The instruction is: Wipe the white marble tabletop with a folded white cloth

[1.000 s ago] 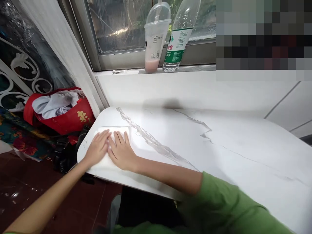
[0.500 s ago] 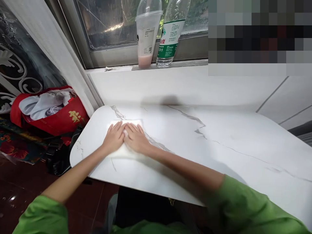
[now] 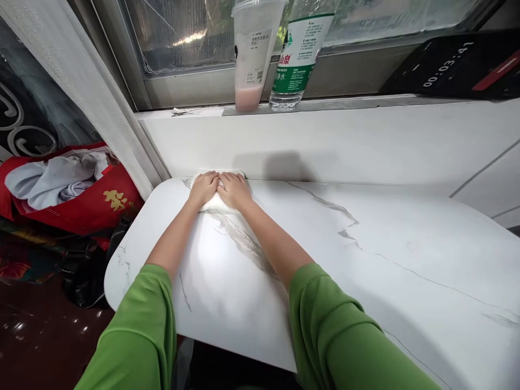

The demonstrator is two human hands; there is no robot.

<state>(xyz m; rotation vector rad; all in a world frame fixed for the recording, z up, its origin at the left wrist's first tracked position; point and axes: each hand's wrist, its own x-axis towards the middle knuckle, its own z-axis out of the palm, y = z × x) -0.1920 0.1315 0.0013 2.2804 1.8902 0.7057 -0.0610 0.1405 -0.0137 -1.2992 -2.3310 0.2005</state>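
A white cloth (image 3: pixel 214 204) lies at the far edge of the white marble table (image 3: pixel 365 254), against the wall. My left hand (image 3: pixel 202 188) and my right hand (image 3: pixel 233 188) press flat on it side by side, fingers stretched out toward the wall, thumbs touching. Most of the cloth is hidden under the hands. Both arms, in green sleeves, reach forward across the table.
On the window sill stand a plastic cup with pink drink (image 3: pixel 253 54) and a water bottle (image 3: pixel 296 59). A black device with a timer (image 3: pixel 447 65) sits at the right of the sill. A red bag with clothes (image 3: pixel 73 189) lies on the floor at left.
Both hands have slid the cloth away from me, from the near left part of the table to its far edge by the wall.
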